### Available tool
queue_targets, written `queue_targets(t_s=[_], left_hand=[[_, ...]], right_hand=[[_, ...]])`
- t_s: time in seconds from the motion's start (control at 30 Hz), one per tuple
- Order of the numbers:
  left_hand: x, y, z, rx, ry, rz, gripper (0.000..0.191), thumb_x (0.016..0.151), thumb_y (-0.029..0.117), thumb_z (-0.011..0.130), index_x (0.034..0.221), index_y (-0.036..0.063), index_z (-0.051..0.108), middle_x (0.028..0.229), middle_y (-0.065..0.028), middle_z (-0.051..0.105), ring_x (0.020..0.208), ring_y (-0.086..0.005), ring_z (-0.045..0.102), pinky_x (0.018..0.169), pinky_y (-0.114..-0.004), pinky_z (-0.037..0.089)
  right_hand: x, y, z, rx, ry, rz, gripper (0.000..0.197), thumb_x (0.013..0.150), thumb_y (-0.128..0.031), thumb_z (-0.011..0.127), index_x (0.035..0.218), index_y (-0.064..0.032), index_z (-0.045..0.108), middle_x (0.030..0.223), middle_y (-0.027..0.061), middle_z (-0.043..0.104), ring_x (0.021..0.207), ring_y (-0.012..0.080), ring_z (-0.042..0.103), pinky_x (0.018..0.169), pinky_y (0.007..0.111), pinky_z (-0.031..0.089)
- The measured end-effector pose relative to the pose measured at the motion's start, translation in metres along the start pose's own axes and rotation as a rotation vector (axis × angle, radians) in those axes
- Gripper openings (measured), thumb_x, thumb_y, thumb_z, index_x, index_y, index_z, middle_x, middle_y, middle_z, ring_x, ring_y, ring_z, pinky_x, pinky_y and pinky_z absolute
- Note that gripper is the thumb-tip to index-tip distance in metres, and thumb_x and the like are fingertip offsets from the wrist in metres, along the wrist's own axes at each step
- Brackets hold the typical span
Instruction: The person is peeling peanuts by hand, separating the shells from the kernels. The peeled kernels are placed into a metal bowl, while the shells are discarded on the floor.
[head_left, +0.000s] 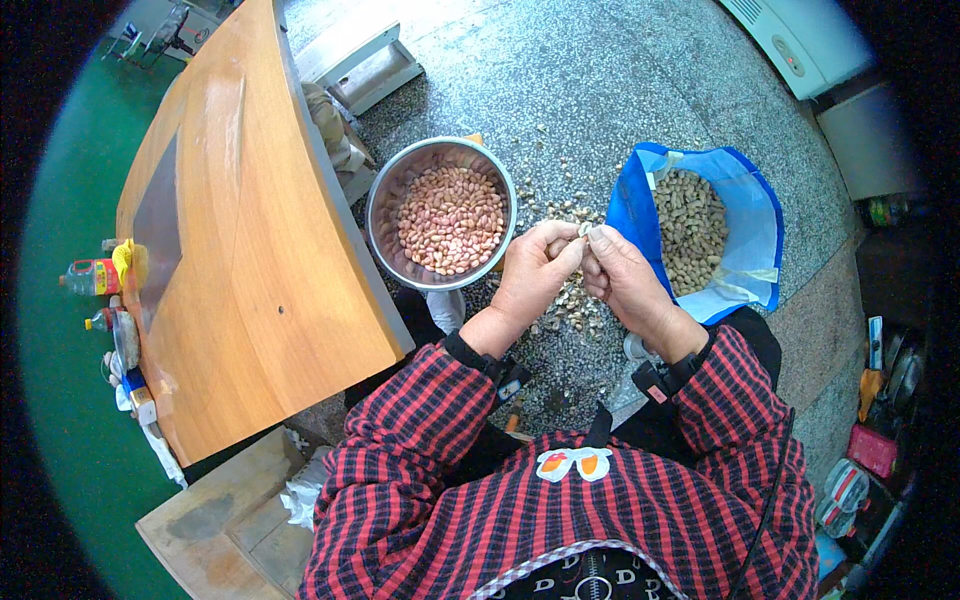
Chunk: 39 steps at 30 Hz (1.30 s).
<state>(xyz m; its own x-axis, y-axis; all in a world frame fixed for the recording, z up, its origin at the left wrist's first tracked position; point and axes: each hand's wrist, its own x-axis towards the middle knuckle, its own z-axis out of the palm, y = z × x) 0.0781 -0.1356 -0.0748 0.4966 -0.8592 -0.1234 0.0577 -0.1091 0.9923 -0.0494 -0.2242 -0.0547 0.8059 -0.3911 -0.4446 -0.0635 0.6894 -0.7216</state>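
Between my fingertips is a peanut shell (585, 229), pinched from both sides. My left hand (529, 277) grips it with thumb and forefinger, close to the rim of a round metal pot (381, 225). My right hand (628, 285) holds the shell's other side, beside a blue bag (634, 199). Shelled peanuts (452, 221) with pinkish skins fill the pot's bottom. Unshelled peanuts (691, 229) lie inside the open bag. Broken peanut shells (574, 307) are scattered on the floor beneath my hands. My curled fingers hide whatever else lies in my palms.
A wooden desk (262, 292) stands at left, its edge near the pot. Bottles, including a red-labelled plastic one (94, 277), line its far side. An open drawer (225, 517) is at lower left. A white appliance (802, 45) stands at upper right on the speckled floor (570, 82).
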Motion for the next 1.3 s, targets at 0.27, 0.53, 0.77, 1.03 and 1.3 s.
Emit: queue_targets(t_s=[0.27, 0.53, 0.77, 1.03, 1.3], left_hand=[[-0.002, 0.015, -0.002, 0.456, 0.111, 0.270, 0.015, 0.079, 0.014, 0.071, 0.088, 0.0027, 0.065, 0.064, -0.0053, 0.046, 0.061, -0.0180, 0.048, 0.056, -0.033, 0.040], [-0.005, 0.017, 0.002, 0.514, 0.120, 0.300, 0.012, 0.078, 0.012, 0.064, 0.081, 0.0020, 0.058, 0.078, -0.0151, 0.058, 0.074, -0.0335, 0.058, 0.066, -0.043, 0.047], [-0.005, 0.014, 0.002, 0.378, 0.143, 0.160, 0.014, 0.082, 0.011, 0.064, 0.075, 0.0010, 0.056, 0.062, -0.0078, 0.052, 0.054, -0.0158, 0.049, 0.054, -0.034, 0.042], [-0.003, 0.010, -0.008, -0.132, -0.106, -0.196, 0.008, 0.093, 0.011, 0.058, 0.088, 0.0059, 0.055, 0.068, 0.0066, 0.049, 0.059, -0.0031, 0.042, 0.052, -0.021, 0.033], [-0.005, 0.010, -0.008, -0.710, -0.204, -0.281, 0.006, 0.095, 0.011, 0.057, 0.092, 0.0075, 0.055, 0.072, 0.0070, 0.047, 0.062, -0.0023, 0.039, 0.053, -0.020, 0.031]], right_hand=[[-0.001, -0.002, 0.001, -0.036, 0.006, -0.028, 0.020, 0.104, -0.030, 0.048, 0.092, -0.0142, 0.047, 0.074, -0.0044, 0.040, 0.061, 0.0058, 0.034, 0.055, 0.022, 0.031], [0.006, 0.010, -0.001, -0.928, 0.215, -0.483, 0.029, 0.102, -0.028, 0.050, 0.087, -0.0037, 0.048, 0.072, 0.0140, 0.050, 0.062, 0.0235, 0.050, 0.057, 0.036, 0.041], [0.007, 0.008, -0.002, -0.794, 0.137, -0.353, 0.027, 0.103, -0.027, 0.049, 0.088, -0.0041, 0.049, 0.073, 0.0094, 0.051, 0.062, 0.0201, 0.049, 0.057, 0.034, 0.040], [0.004, -0.002, 0.000, -0.263, -0.028, -0.048, 0.019, 0.105, -0.028, 0.043, 0.096, -0.0131, 0.049, 0.068, -0.0070, 0.038, 0.055, 0.0044, 0.032, 0.050, 0.021, 0.028], [0.006, -0.001, -0.005, 0.109, -0.078, 0.061, 0.022, 0.104, -0.031, 0.045, 0.092, -0.0143, 0.051, 0.067, -0.0081, 0.036, 0.054, 0.0041, 0.029, 0.049, 0.021, 0.025]])
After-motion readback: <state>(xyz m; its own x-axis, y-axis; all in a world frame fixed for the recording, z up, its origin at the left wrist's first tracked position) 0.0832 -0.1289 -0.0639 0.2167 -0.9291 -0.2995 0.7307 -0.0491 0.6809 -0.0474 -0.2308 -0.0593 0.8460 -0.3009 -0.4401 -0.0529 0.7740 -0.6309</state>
